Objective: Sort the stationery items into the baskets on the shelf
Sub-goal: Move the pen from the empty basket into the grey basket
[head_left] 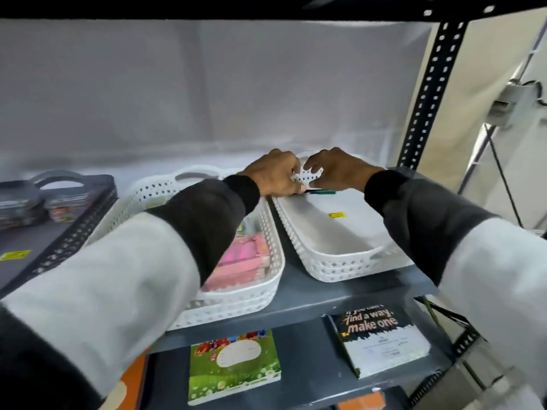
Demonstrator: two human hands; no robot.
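Two white perforated baskets stand side by side on the grey shelf. The left basket [268,279] holds pink packets [245,261]. The right basket [331,267] is nearly bare, with a yellow sticker [336,215] on its floor. My left hand [273,173] is curled over the right basket's far left corner, fingers closed on a dark pen with a green end [321,192] that points right across the basket. My right hand [336,170] hovers just beside it at the basket's far end, fingers bent and apart, nothing seen in it.
A dark grey basket [68,208] with small boxes sits at the far left. On the lower shelf lie a green flowered notebook [233,365], a black-and-white notebook [381,338] and an orange item [133,383]. A black perforated upright [429,93] stands at the right.
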